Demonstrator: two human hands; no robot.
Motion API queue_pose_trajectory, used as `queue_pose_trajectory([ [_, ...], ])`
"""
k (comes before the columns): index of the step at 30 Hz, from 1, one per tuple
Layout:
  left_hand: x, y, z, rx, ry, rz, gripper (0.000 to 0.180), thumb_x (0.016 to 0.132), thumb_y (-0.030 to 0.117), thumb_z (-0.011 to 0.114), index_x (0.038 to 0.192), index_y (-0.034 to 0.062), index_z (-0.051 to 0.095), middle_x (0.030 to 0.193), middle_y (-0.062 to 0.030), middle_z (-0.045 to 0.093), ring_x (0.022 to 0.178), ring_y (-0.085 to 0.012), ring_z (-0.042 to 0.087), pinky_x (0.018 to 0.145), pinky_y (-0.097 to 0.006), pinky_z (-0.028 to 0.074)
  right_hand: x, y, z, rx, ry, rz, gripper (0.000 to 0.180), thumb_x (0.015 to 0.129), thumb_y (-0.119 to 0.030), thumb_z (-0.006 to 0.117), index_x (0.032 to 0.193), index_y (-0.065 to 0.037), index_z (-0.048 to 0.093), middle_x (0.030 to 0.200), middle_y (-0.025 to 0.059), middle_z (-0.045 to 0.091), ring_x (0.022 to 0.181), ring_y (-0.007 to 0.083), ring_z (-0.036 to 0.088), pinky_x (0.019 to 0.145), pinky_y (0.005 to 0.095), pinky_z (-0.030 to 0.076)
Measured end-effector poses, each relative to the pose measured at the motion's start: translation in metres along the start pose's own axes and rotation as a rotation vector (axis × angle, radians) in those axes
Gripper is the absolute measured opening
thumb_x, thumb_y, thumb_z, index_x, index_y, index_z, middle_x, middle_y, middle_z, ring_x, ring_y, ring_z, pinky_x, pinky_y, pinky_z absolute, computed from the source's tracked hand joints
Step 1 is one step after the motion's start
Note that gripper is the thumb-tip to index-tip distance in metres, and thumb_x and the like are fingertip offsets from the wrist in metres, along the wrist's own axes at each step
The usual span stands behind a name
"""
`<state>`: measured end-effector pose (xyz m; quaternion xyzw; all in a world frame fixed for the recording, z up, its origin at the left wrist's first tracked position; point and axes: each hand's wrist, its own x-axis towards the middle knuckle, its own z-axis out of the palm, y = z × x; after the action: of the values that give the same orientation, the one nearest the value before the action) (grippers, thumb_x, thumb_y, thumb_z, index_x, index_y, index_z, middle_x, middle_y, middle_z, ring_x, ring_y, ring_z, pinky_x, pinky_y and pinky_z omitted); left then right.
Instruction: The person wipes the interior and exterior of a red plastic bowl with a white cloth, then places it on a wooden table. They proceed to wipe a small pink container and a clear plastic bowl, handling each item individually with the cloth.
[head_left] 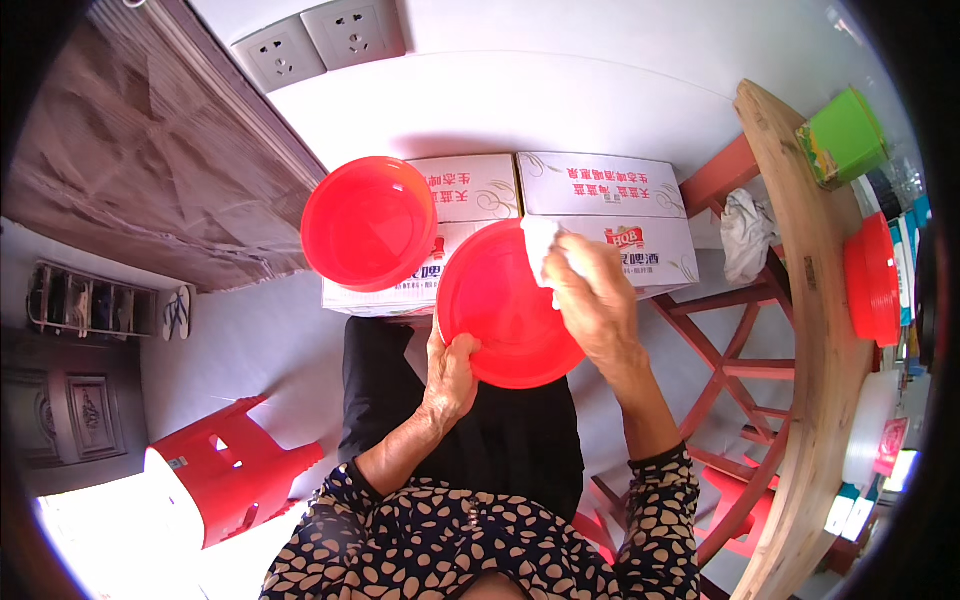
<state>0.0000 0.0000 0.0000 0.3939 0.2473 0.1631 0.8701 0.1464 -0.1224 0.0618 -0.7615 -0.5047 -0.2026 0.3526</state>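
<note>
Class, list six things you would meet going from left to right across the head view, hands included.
Shoe rack → pair of slippers → unheld red basin → held red basin → right hand → green box.

Red bowl (503, 305), one: round, wide-mouthed, smooth and plain, mouth facing upward, held at the near left rim by the left hand (453, 376), the thumb lapping over the edge.

White cloth (541, 246), one: soft, crumpled into a small wad (its full extent hidden by the fingers), bunched in the right hand (592, 297) at the bowl's far right rim.
</note>
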Motion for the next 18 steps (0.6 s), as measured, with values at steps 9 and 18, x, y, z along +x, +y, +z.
queue_pose_trajectory([
  [9, -0.025, 0.002, -0.011, -0.058, 0.099, 0.257, 0.057, 0.077, -0.006, 0.042, 0.134, 0.0047, 0.042, 0.116, -0.0064, 0.056, 0.106, -0.0179, 0.053, 0.092, -0.031, 0.044, -0.027, -0.057, 0.006, -0.417, -0.547, 0.098, 0.019, 0.084, -0.01, 0.058, 0.098, 0.002, 0.062, 0.104, 0.014, 0.052, 0.089, 0.0274, 0.053, 0.071, 0.036, 0.048],
  [18, -0.035, 0.0, -0.019, -0.063, 0.055, 0.233, 0.055, 0.078, -0.004, 0.041, 0.132, 0.0057, 0.043, 0.11, -0.0069, 0.058, 0.099, -0.0181, 0.057, 0.085, -0.032, 0.049, -0.023, -0.078, 0.015, -0.377, -0.365, 0.231, 0.042, 0.073, -0.001, 0.064, 0.114, 0.005, 0.055, 0.112, 0.0168, 0.05, 0.093, 0.0312, 0.057, 0.073, 0.0357, 0.053],
])
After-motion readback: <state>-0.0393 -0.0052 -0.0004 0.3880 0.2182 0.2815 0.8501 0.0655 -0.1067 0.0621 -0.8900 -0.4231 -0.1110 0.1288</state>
